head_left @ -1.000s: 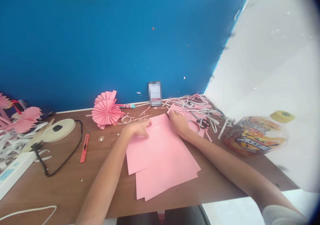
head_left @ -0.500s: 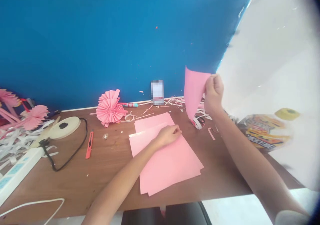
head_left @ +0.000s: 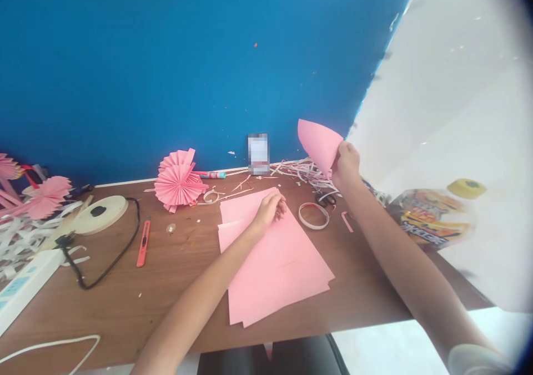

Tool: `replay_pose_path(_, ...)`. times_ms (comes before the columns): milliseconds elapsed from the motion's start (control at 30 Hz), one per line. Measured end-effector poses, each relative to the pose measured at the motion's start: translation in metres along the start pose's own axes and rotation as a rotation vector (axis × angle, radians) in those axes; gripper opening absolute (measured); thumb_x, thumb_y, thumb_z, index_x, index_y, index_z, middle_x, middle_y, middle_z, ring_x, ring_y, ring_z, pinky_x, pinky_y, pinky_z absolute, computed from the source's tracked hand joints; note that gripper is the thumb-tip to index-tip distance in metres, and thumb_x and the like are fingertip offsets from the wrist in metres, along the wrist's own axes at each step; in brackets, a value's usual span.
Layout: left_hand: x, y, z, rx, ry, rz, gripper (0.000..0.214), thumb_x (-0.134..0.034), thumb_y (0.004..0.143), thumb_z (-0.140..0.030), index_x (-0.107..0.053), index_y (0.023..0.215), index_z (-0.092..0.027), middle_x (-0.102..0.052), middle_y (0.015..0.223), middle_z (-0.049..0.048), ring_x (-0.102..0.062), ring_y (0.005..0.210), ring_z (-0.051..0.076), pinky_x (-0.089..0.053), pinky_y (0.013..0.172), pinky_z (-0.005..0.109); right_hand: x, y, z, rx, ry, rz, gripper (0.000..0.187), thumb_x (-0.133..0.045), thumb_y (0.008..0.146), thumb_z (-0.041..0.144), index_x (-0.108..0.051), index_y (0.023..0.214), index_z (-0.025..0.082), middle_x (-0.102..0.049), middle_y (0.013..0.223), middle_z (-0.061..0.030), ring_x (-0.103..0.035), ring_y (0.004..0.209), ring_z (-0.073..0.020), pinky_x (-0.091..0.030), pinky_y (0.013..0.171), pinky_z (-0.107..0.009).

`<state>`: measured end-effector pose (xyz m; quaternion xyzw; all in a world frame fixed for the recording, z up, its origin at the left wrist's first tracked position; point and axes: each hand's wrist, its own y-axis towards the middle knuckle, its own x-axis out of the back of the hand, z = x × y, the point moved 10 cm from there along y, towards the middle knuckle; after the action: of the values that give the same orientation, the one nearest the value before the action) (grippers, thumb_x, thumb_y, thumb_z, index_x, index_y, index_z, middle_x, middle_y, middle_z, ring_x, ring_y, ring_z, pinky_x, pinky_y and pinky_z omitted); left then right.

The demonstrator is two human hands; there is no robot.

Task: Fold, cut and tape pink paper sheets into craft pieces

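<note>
Off to the right and raised above the table, my right hand (head_left: 346, 167) is closed on a pink paper sheet (head_left: 320, 141), which bends as it hangs in the air. My left hand (head_left: 270, 213) is over the upper part of a stack of pink paper sheets (head_left: 278, 275), its fingers loosely curled and a little apart, with nothing seen in them. Whether it touches the stack is hard to tell. A thin white ring, like a tape roll (head_left: 301, 219), lies just right of the stack. Behind it are black-handled scissors (head_left: 325, 199), partly hidden.
On the table to the left lie a red utility knife (head_left: 144, 242), a big tape roll (head_left: 119, 214) and a white power strip (head_left: 31, 289). A pleated pink paper fan (head_left: 180, 181) and a phone (head_left: 259, 154) are near the blue wall. Paper strips (head_left: 303, 172) pile up behind.
My right hand has moved slightly down and left with the pink paper sheet, which now bends upward. The white ring has come into view. My left hand has shifted back and its fingers have loosened.
</note>
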<state>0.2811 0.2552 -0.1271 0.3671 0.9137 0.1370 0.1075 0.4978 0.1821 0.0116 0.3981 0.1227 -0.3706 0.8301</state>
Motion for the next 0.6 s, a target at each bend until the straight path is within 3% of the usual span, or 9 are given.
replay_pose_path(133, 0.003, 0.0, 0.005, 0.097, 0.121, 0.042, 0.026, -0.04, 0.085, -0.038, -0.044, 0.101, -0.018, -0.063, 0.083, 0.0046, -0.057, 0.057, 0.009, -0.037, 0.045, 0.015, -0.016, -0.011, 0.001, 0.031, -0.025, 0.071, 0.027, -0.056, 0.079, 0.04, -0.046, 0.086, 0.016, -0.043, 0.072, 0.0039, -0.04, 0.061, -0.0041, -0.036, 0.053, -0.015)
replay_pose_path(267, -0.018, -0.014, 0.019, 0.194, 0.312, 0.209, 0.036, -0.042, 0.083, -0.031, -0.041, 0.116, -0.018, -0.065, 0.089, 0.0064, -0.059, 0.057, 0.011, -0.038, 0.043, 0.018, -0.037, -0.027, 0.003, 0.054, -0.152, 0.201, 0.031, -0.058, 0.077, 0.045, -0.045, 0.084, 0.017, -0.037, 0.066, 0.0045, -0.035, 0.054, -0.0036, -0.029, 0.048, -0.014)
replay_pose_path(367, -0.033, -0.025, 0.021, 0.174, 0.384, 0.339, 0.045, -0.043, 0.083, -0.036, -0.042, 0.125, -0.019, -0.064, 0.082, 0.0044, -0.055, 0.056, 0.01, -0.037, 0.044, 0.017, -0.05, -0.04, 0.01, 0.152, -0.303, 0.292, 0.028, -0.052, 0.082, 0.044, -0.047, 0.083, 0.016, -0.04, 0.067, 0.0034, -0.037, 0.055, -0.0043, -0.032, 0.05, -0.015)
replay_pose_path(500, -0.037, -0.027, 0.013, 0.119, 0.505, 0.459, 0.041, -0.042, 0.084, -0.04, -0.054, 0.116, -0.018, -0.063, 0.078, 0.0035, -0.051, 0.057, 0.008, -0.036, 0.047, 0.016, -0.073, -0.066, 0.026, 0.412, -0.713, 0.429, 0.027, -0.042, 0.09, 0.04, -0.051, 0.085, 0.015, -0.051, 0.073, -0.0003, -0.046, 0.063, -0.0077, -0.034, 0.059, -0.018)
replay_pose_path(600, -0.023, -0.02, 0.003, 0.083, 0.62, 0.456, 0.04, -0.04, 0.085, -0.042, -0.057, 0.112, -0.017, -0.063, 0.081, 0.0036, -0.052, 0.059, 0.009, -0.038, 0.05, 0.018, -0.099, -0.099, 0.018, 0.623, -1.149, 0.645, 0.027, -0.037, 0.094, 0.034, -0.055, 0.089, 0.015, -0.059, 0.082, -0.0048, -0.05, 0.07, -0.0109, -0.03, 0.063, -0.02)
